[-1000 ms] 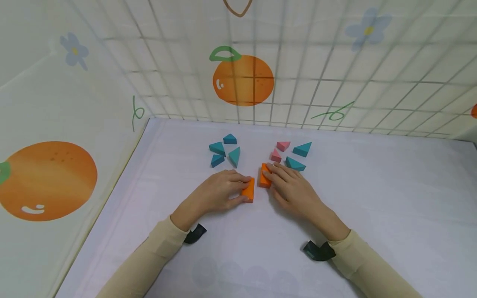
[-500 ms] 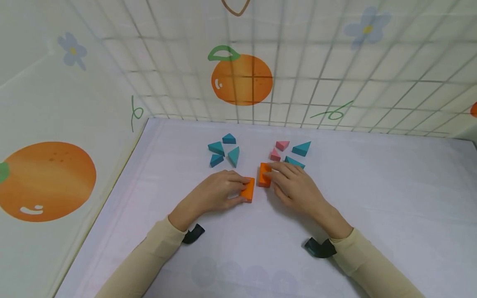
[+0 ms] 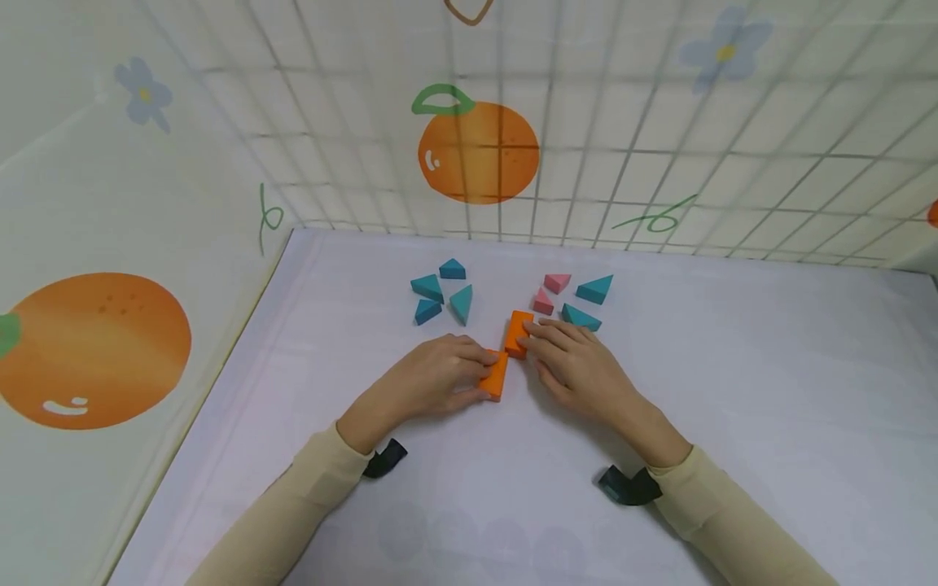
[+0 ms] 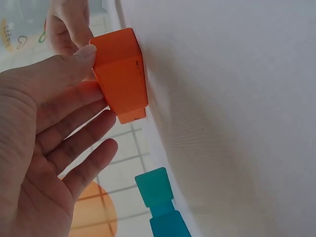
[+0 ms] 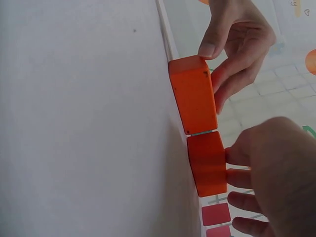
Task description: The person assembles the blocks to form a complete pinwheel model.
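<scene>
My left hand [image 3: 436, 376] pinches an orange rectangular block [image 3: 496, 379] between thumb and fingers, flat on the white tabletop. Just beyond it and slightly to the right lies a second orange block [image 3: 517, 332], its near end almost meeting the first one's far end. A thin gap shows between the two blocks in the right wrist view. Fingertips of my right hand [image 3: 582, 370] touch the second block's right side and top edge; its thumb is apart from the block. Both blocks lean slightly to the right at their far ends.
Several teal triangular blocks [image 3: 461, 303] cluster behind my left hand. Beyond my right hand lie two pink triangular blocks [image 3: 557, 282] and two teal ones [image 3: 595, 289]. A patterned cloth wall [image 3: 586, 179] stands at the table's back.
The right orange block has slid slightly away from me and turned a little. The left block has shifted slightly right and turned likewise, bringing their ends closer. The triangles have stayed put.
</scene>
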Demonstrator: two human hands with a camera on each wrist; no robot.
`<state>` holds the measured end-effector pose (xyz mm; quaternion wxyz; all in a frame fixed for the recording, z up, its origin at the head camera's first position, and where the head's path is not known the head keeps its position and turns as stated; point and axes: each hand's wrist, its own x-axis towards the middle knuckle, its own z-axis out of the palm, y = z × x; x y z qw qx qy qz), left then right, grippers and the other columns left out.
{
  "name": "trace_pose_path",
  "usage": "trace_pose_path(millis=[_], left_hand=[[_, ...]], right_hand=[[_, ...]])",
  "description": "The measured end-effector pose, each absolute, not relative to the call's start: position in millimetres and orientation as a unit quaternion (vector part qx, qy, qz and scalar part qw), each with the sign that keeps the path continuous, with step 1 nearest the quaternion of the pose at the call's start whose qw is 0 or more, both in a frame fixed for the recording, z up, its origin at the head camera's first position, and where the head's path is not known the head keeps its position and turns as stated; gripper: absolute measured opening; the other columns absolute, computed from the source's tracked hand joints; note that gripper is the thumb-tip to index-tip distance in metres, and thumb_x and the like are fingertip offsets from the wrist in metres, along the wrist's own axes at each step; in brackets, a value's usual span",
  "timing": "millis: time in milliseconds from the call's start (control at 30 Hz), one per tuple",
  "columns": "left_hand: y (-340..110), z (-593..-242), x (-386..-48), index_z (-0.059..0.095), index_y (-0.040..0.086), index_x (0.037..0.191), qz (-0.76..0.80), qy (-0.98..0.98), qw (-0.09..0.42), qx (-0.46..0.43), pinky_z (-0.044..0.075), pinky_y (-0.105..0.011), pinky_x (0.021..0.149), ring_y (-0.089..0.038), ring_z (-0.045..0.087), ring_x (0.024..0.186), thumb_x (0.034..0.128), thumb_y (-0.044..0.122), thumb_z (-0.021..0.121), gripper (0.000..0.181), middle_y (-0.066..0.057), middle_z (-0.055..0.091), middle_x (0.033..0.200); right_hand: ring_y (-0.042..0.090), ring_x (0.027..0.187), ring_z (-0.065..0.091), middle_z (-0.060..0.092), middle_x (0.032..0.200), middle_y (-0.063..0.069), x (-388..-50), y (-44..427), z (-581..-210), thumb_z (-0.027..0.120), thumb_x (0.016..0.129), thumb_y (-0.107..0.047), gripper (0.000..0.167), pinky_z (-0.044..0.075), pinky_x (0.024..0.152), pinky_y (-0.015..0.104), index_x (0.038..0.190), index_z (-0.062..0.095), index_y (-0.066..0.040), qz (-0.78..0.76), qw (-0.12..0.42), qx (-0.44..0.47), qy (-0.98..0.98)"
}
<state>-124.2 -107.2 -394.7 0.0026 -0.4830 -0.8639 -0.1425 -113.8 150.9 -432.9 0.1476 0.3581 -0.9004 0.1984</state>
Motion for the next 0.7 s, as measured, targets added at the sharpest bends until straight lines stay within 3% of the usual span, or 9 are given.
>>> trace_pose_path(millis=[267, 700], left_hand=[[-106.5, -394.3, -123.6, 0.076, 0.01, 0.109, -0.133, -0.86, 0.0, -0.492, 0.049, -0.035, 0.103, -0.018, 0.064, 0.114, 0.0867, 0.027, 0.075, 0.028, -0.001, 0.071, 0.12], [-105.6, -394.7, -123.5, 0.076, 0.01, 0.108, -0.141, -0.854, 0.004, -0.501, 0.051, -0.033, 0.1, -0.017, 0.064, 0.114, 0.086, 0.024, 0.076, 0.026, -0.002, 0.07, 0.121]], right_hand=[[0.032, 0.128, 0.051, 0.06, 0.135, 0.012, -112.9, 150.9, -434.0, 0.067, 0.088, -0.013, 0.042, 0.043, 0.104, 0.054, 0.129, 0.063, -0.007, 0.19, 0.134, 0.359, -0.904], [0.033, 0.13, 0.049, 0.058, 0.138, 0.012, -112.8, 150.8, -433.2, 0.066, 0.089, -0.014, 0.044, 0.042, 0.106, 0.054, 0.132, 0.061, -0.008, 0.192, 0.125, 0.363, -0.903]])
